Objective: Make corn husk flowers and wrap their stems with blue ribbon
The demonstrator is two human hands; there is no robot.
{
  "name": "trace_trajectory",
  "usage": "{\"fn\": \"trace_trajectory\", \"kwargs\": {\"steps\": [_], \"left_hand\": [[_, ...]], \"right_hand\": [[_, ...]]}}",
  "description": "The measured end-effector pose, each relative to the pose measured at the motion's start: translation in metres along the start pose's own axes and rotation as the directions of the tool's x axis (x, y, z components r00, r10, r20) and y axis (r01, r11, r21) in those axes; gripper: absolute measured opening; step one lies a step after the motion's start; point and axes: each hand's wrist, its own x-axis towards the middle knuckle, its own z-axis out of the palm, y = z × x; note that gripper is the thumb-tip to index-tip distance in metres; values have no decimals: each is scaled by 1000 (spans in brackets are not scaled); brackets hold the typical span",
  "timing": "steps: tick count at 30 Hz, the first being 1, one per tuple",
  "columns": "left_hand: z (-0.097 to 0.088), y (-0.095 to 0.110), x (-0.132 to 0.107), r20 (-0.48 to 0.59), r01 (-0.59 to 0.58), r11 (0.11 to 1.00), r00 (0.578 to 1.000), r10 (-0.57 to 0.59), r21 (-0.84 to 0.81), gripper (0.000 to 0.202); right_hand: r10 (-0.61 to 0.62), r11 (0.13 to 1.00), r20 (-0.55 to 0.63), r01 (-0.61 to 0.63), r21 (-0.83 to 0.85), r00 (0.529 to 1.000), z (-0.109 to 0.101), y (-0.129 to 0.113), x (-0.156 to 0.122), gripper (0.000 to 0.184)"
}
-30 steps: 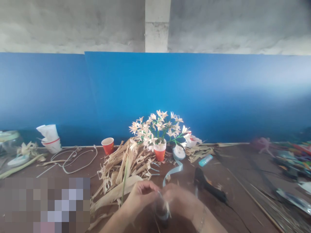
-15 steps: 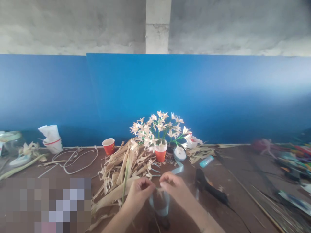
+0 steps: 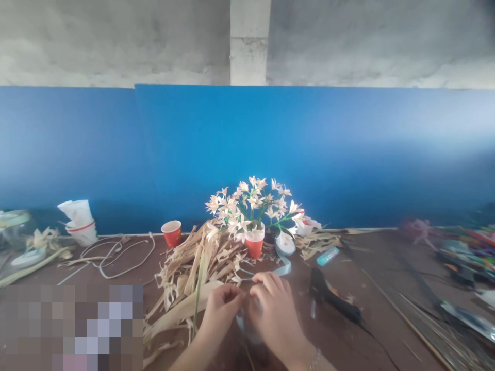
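Observation:
My left hand (image 3: 221, 308) is closed in a pinch, thumb against fingertips. What lies in that pinch is too small and blurred to make out. Close to it, my right hand (image 3: 274, 312) has its fingers curled round a light blue ribbon (image 3: 241, 323), its back turned to me. The ribbon hangs in a blurred loop below both hands, partly hidden by the right one. Just beyond my fingers, thin blue-wrapped stems (image 3: 246, 271) lie by a red paper cup (image 3: 255, 248) holding a bunch of cream husk flowers (image 3: 253, 201).
Dried husks (image 3: 193, 257) are heaped left of the cup. A second red cup (image 3: 171, 233) and a white cable (image 3: 110, 257) stand further left. On the right lie a ribbon roll (image 3: 285, 245), a turquoise packet (image 3: 328, 256) and a black glue gun (image 3: 334, 299).
My right hand has turned over the ribbon and shifted slightly left, closer to my left hand, so more of its back shows. The left hand has barely moved.

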Motion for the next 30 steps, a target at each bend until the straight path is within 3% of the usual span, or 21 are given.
{"fn": "trace_trajectory", "kwargs": {"steps": [5, 9, 11, 14, 16, 18, 21, 24, 25, 27, 29, 30], "left_hand": [[-5, 6, 1, 74, -25, 1000, 997, 26, -12, 12], [-8, 9, 2, 105, -26, 1000, 994, 25, 6, 16], [-10, 9, 3, 124, -2, 1000, 992, 3, -7, 21], [-10, 7, 3, 180, 22, 999, 984, -14, -44, 28], [-10, 7, 2, 208, 30, 998, 978, -16, -63, 28], [-9, 8, 0, 225, 49, 996, 974, -31, -75, 28], [-8, 9, -3, 240, 82, 993, 969, -60, -86, 28], [-8, 9, -4, 203, 81, 993, 977, -62, -83, 28], [-8, 9, -3, 178, 73, 994, 982, -58, -77, 27], [-7, 9, -1, 119, 54, 997, 992, -47, -59, 26], [-7, 8, 1, 72, 41, 999, 997, -39, -33, 23], [-6, 7, 1, 55, 39, 999, 998, -38, -18, 22]], "right_hand": [[47, 995, 17, -48, 88, 999, -5, 1, 0, 17], [188, 933, 150, -225, 281, 971, -5, 6, 4, 14], [269, 836, 296, -375, 401, 916, -4, 11, 8, 11], [310, 531, 589, -649, 544, 747, -5, 17, 12, 6], [265, 347, 709, -751, 562, 653, -8, 18, 12, 7], [223, 278, 756, -783, 556, 615, -11, 16, 12, 9], [207, 266, 777, -798, 540, 595, -14, 14, 12, 15], [257, 308, 760, -796, 521, 597, -13, 16, 14, 9], [289, 361, 725, -773, 522, 625, -12, 17, 14, 6], [333, 548, 571, -647, 530, 750, -12, 17, 14, 5], [274, 768, 358, -427, 477, 893, -12, 14, 11, 6], [213, 853, 271, -314, 417, 939, -12, 11, 9, 7]]}}
